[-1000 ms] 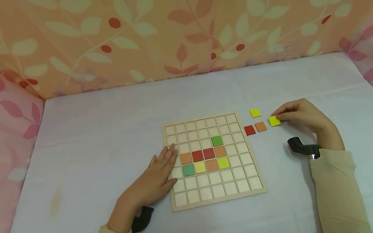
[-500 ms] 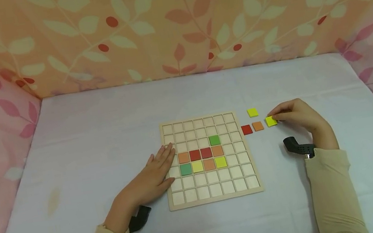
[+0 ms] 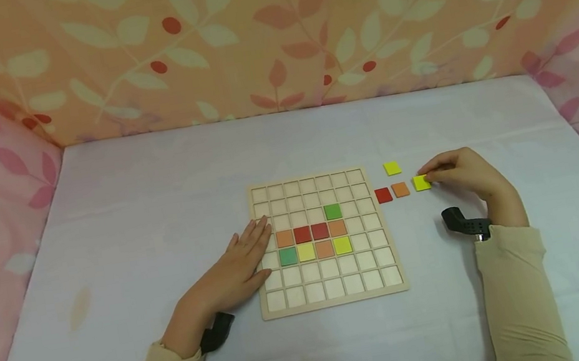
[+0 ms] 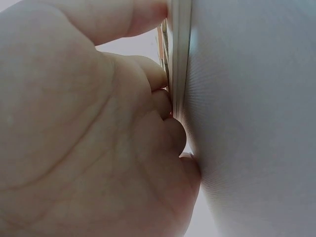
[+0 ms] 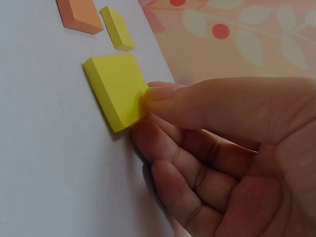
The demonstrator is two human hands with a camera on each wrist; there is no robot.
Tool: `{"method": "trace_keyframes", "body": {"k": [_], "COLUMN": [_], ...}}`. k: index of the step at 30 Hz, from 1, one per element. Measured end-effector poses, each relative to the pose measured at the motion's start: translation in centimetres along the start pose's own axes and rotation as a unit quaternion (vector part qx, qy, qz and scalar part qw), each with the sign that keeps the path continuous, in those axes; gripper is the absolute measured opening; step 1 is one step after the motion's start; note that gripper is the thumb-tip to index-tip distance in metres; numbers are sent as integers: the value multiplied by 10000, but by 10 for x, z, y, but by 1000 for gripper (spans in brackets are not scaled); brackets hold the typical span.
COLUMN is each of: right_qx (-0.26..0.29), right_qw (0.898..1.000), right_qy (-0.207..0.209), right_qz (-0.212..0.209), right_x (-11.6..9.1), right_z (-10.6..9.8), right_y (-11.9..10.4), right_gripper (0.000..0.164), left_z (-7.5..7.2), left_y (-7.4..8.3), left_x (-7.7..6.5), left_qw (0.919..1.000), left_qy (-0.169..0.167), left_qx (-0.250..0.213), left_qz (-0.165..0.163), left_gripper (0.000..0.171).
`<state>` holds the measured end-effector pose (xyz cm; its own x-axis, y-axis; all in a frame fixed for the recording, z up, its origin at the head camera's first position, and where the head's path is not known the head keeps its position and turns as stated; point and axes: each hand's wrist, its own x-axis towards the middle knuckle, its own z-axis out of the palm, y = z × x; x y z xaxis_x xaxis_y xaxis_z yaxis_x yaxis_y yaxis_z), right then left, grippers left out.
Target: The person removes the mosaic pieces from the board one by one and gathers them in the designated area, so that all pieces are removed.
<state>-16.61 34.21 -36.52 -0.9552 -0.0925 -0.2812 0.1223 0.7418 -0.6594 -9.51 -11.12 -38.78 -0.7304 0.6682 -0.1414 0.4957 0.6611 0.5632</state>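
Observation:
My right hand (image 3: 462, 175) pinches a yellow square tile (image 5: 116, 89) by one edge, thumb on its face. In the right wrist view the tile tilts at or just above the white cloth; whether it touches is unclear. My left hand (image 3: 233, 274) lies with straight fingers across the left rim of a square wooden grid board (image 3: 337, 301). The left wrist view shows the fingertips against the board's edge (image 4: 181, 49). Beside the board's right rim lie a red tile (image 3: 383, 195), an orange tile (image 3: 400, 189) and another yellow tile (image 3: 392, 168).
Several coloured tiles fill cells mid-board, among them a green one (image 3: 332, 211), a teal one (image 3: 288, 256) and a red one (image 3: 302, 234). White cloth (image 3: 153, 183) covers the table. Patterned fabric (image 3: 272, 38) stands behind it and along both sides.
The head view shifts slightly. Both hands, the pinched yellow tile and the board keep their places relative to one another.

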Motion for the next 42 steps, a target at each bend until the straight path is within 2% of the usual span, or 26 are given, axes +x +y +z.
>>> {"method": "trace_keyframes", "body": {"k": [5, 14, 19, 25, 33, 37, 42], "right_qx": [68, 253, 290, 536, 912, 1158, 1199], "right_qw": [10000, 9995, 9984, 9957, 9929, 9902, 9894], "right_qy": [-4, 129, 391, 706, 589, 406, 201], "right_qz": [53, -125, -299, -283, -495, -662, -791], "right_x": [-1, -1, -2, -2, 1, 2, 4], "right_z": [0, 0, 0, 3, 14, 21, 29], "right_y": [4, 7, 1, -11, -27, -36, -48], "right_gripper": [34, 34, 30, 33, 31, 28, 25], "left_z": [2, 1, 0, 0, 0, -1, -2], "left_y": [0, 0, 0, -1, -1, -1, -1], "left_x": [3, 3, 3, 4, 4, 4, 4], "left_qw": [10000, 9999, 9999, 9998, 9997, 9997, 9997], "left_qy": [-51, -61, -64, -60, -105, -114, -129], "left_qx": [26, 140, 135, 182, 185, 171, 188], "left_qz": [-46, -42, -58, -67, -114, -121, -108], "left_gripper": [71, 72, 72, 72, 72, 72, 72]}}
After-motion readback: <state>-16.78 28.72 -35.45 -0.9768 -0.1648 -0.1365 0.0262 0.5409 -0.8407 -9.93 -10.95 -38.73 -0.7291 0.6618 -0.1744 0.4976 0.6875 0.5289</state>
